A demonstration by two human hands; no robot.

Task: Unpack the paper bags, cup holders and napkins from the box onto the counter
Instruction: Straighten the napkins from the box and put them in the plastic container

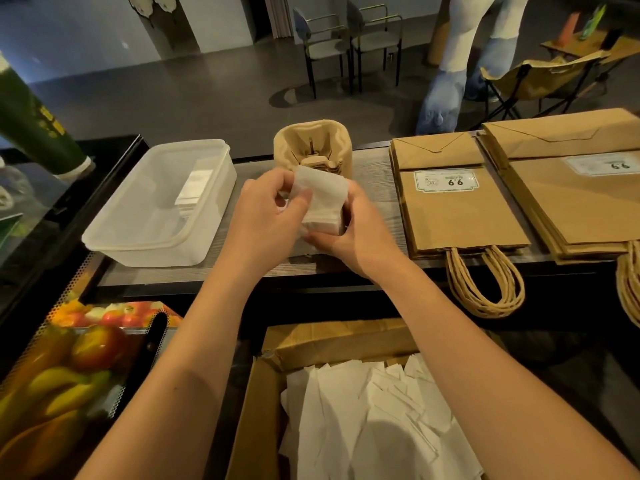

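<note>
On the counter, between both hands, sits a napkin stack: left hand pinches its top sheets, right hand grips its side. Cup holders stand just behind, plastic tub left, paper bags right, box below.

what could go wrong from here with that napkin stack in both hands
1. The left hand is peeling the top sheets of the napkin stack while the right hand grips its side; loose napkins could slide off onto the counter.
2. The cup holders stand right behind the stack; a forward nudge might tip them.
3. The bag handles hang over the counter edge and could catch an arm reaching back to the box.
</note>
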